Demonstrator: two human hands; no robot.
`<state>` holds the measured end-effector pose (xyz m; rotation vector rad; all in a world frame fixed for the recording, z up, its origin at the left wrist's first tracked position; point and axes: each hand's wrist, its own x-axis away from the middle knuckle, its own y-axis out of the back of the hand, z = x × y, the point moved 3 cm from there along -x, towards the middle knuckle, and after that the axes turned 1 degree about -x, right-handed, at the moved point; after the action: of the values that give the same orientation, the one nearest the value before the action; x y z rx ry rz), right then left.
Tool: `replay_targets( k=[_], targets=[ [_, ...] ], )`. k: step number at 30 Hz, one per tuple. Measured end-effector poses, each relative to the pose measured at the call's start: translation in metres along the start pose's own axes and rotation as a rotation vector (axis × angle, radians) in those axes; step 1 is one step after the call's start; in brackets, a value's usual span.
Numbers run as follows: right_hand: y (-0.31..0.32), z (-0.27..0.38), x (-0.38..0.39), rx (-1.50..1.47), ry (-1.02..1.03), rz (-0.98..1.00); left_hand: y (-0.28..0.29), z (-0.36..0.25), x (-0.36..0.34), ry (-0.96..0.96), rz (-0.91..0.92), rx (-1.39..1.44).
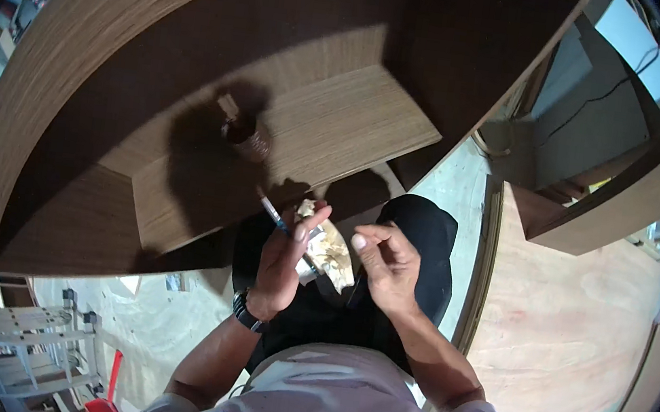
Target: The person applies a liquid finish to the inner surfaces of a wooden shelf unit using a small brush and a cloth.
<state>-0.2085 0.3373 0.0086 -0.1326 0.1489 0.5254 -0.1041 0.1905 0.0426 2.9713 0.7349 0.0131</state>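
Brown wood-grain furniture fills the background, a curved cabinet point(78, 55) enclosing a straight shelf point(356, 119) that serves as landmark. Just in front of the shelf, on the person's side, is a slim brush-like tool point(271, 209); its long axis slants, dark tip up and left toward the shelf, the other end down and right. Beside it, also before the shelf, a piece smeared with pale, yellowish matter point(329, 253) slants the same way, its lower end toward the person.

Closed around the tool, the left hand point(281, 265) also supports the smeared piece; a dark watch point(250, 312) circles that wrist. The right hand point(392, 268) is half curled, thumb close to forefinger, near the smeared piece; whether anything small is pinched there cannot be told.

On the shelf stands a brown ribbed cup point(249, 141) with a wooden stick point(228, 106) poking out. Right of the shelf lies a pale plywood panel point(569, 323); left of it and nearer the person are a metal ladder point(30, 339) and a red dustpan point(105, 410).
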Motion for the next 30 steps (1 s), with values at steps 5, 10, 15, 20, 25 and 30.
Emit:
replay_targets(
  k=[5, 10, 15, 20, 25, 30],
  targets=[
    [-0.009, 0.023, -0.020, 0.064, 0.221, 0.252, 0.003, -0.005, 0.001, 0.124, -0.055, 0.045],
    [-0.052, 0.052, -0.014, 0.275, 0.281, 0.497, 0.016, 0.000, 0.008, 0.161, -0.087, 0.190],
    [-0.072, 0.048, 0.001, 0.167, 0.102, 0.521, 0.031, 0.008, 0.021, 0.174, -0.041, 0.152],
    [-0.070, 0.030, 0.002, -0.027, 0.093, 0.494, 0.040, 0.004, 0.035, 0.043, -0.268, 0.118],
    [-0.046, 0.046, -0.022, -0.436, -0.164, 0.483, 0.099, 0.018, 0.044, 0.069, -0.491, -0.253],
    [-0.033, 0.059, -0.045, -0.243, -0.004, 0.444, 0.170, 0.046, 0.014, -0.048, -0.644, -0.453]
  ],
)
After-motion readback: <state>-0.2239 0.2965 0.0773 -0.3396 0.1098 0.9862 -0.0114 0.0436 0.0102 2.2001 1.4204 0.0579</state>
